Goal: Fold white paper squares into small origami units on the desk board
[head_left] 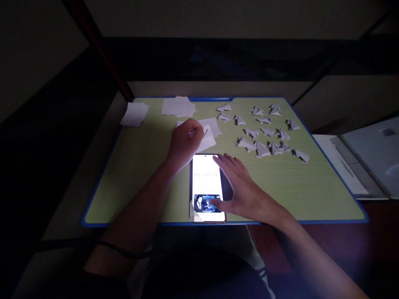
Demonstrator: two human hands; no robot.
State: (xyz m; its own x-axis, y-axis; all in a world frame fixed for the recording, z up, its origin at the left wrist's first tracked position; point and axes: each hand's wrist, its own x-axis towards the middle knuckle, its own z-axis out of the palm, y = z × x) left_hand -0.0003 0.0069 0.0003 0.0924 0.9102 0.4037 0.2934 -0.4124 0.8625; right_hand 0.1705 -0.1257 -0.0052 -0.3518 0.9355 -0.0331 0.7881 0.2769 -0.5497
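Note:
My left hand (186,140) is curled into a fist above some white paper sheets (213,126) near the table's middle. A creased, partly folded paper (208,140) lies by its fingertips; whether the fist grips anything is hidden. My right hand (241,187) is spread over the right side of a phone (204,185) that lies face up at the near edge. Its thumb is over the small video picture low on the screen, and its forefinger reaches the top right corner. Large timer digits show on the bright screen. Several small folded paper figures (262,148) stand at the right.
The pale green table (131,187) has a blue rim. Toward its far left lie a stack of white paper (135,114) and more loose sheets (173,106). A dark cable (118,248) crosses my left forearm. White flat items (335,166) lie beyond the table's right edge.

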